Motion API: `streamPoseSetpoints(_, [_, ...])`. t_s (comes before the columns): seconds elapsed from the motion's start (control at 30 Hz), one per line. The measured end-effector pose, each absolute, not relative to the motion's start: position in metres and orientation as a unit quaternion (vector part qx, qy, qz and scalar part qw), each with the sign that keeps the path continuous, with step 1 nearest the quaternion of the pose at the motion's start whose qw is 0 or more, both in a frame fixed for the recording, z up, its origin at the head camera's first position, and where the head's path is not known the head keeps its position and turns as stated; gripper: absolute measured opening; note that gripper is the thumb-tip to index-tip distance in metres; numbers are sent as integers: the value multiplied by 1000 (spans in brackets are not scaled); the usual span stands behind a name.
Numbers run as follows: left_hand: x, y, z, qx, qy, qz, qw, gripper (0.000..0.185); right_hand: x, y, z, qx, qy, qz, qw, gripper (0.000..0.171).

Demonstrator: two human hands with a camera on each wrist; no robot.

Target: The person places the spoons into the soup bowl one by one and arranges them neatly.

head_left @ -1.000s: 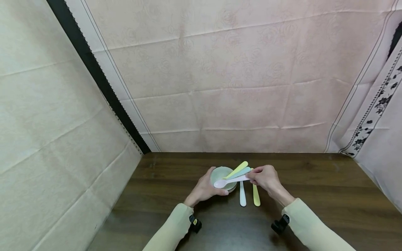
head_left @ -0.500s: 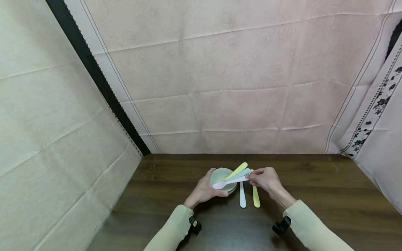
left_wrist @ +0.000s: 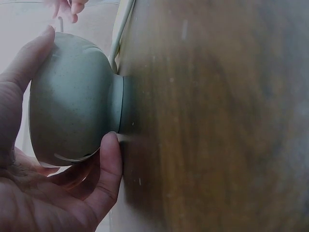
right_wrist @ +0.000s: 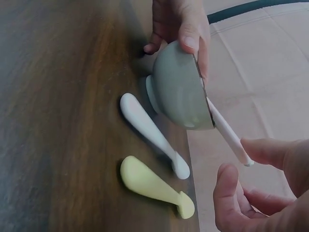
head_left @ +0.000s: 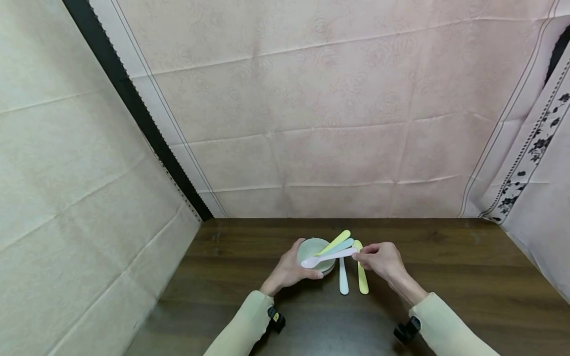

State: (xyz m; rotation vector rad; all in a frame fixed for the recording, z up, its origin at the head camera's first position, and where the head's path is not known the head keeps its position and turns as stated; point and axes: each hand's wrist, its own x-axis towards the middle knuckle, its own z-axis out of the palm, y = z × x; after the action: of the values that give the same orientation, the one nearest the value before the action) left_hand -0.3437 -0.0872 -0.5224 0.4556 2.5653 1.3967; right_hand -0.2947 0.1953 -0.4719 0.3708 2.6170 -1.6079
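Clasping the green bowl (head_left: 310, 246) between fingers and thumb, the left hand (head_left: 288, 269) is at its left side. The pale pink spoon (head_left: 331, 256) lies across the bowl's rim, beside a light blue spoon (head_left: 344, 245) and a yellow spoon (head_left: 337, 240). At its handle's end, the right hand (head_left: 384, 259) has thumb and fingers parted; whether one touches it, I cannot tell. A whitish spoon (head_left: 343, 279) and a second yellow spoon (head_left: 363, 281) rest on the table (head_left: 200, 296) nearby.
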Motion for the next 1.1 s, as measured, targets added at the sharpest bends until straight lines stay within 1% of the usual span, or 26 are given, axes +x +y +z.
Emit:
streamPoseSetpoints(0.33, [-344,-87,-522,153,864,471,90,113,-283,198,-479,67,898,-434,-26,27])
streamPoseSetpoints(0.63, [-345,-87,-522,154,864,471,88,112,-276,197,-486,56,912,-406,-22,24])
streamPoseSetpoints(0.87, [-345,-87,-522,153,864,471,89,113,-271,199,-493,54,915,-399,-37,21])
streamPoseSetpoints(1.1, [-344,-87,-522,146,871,460,94,115,-268,201,-500,60,918,-390,-39,21])
